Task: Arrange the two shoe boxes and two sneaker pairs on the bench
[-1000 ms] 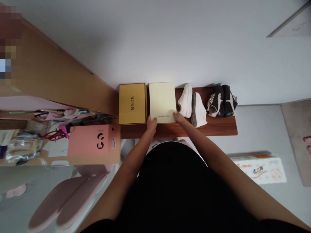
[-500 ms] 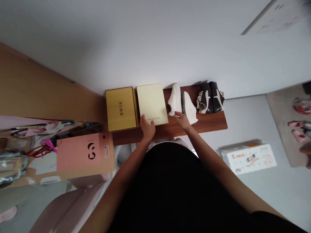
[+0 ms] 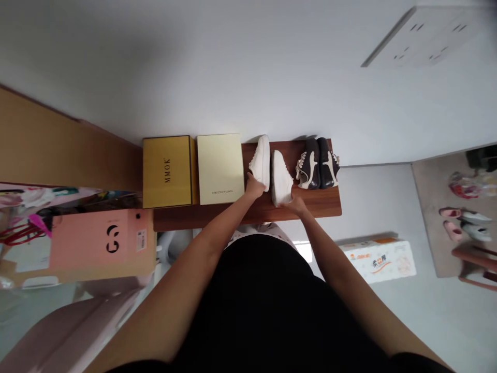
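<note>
My left hand (image 3: 255, 186) is closed on the heel end of the left white sneaker (image 3: 261, 160), which lies on a dark wooden shelf (image 3: 178, 220). The right white sneaker (image 3: 281, 176) lies beside it, a little nearer to me, with my right hand (image 3: 294, 204) gripping its heel. Left of the sneakers stands a cream shoebox (image 3: 219, 167), lid up, and past it a yellow MMOK box (image 3: 166, 173). A pair of dark sneakers with cream trim (image 3: 310, 163) rests to the right.
A pale wall (image 3: 233, 67) rises behind the shelf, with a socket panel (image 3: 423, 36) at upper right. On the floor at right lies a white tissue pack (image 3: 382, 259). A pink box (image 3: 89, 238) is at left, near a pink chair (image 3: 81, 336).
My left hand has left the cream box and taken hold of the left white sneaker. My right hand has closed on the right one. The view has shifted to the right.
</note>
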Motion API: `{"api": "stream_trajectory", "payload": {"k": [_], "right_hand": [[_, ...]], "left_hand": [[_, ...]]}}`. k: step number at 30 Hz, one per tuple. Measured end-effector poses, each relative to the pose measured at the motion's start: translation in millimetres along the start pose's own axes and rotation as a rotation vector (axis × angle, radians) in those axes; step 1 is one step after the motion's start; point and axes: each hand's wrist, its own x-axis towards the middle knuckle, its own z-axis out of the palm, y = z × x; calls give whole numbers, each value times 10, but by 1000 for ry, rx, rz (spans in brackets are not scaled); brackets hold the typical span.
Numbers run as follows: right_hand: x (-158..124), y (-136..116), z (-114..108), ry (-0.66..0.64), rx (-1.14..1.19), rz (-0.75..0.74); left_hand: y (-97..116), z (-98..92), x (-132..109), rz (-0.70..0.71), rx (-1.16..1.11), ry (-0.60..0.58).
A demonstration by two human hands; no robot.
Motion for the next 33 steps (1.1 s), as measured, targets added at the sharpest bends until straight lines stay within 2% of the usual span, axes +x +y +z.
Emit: {"api": "stream_trajectory", "payload": {"k": [3,7,13,16,19,23,28,33], "right_hand": [[93,7,-22,-96,-64,13],[134,22,-115,-144,-31,-37],[115,-172,-333,-182,66,-188],[131,-337,-443,-141,-125,-252],[184,-497,-511,-93,-392,-297],[284,-667,-544,-108,-656,-367],[360,-794,-526,-214,-835,-427],[352,-866,-456,-258,-883,-422]], "left_hand": [[-36,38,114,-56,-20,24],[-96,43,198,-84,-46,32],[49,89,99,62,56,-30],[168,131,-12,151,234,-42],[274,172,-99,166,556,-88],[382,236,-158,209,900,-114],[415,356,-179,238,974,-84],[352,457,-191,208,981,-51]]}}
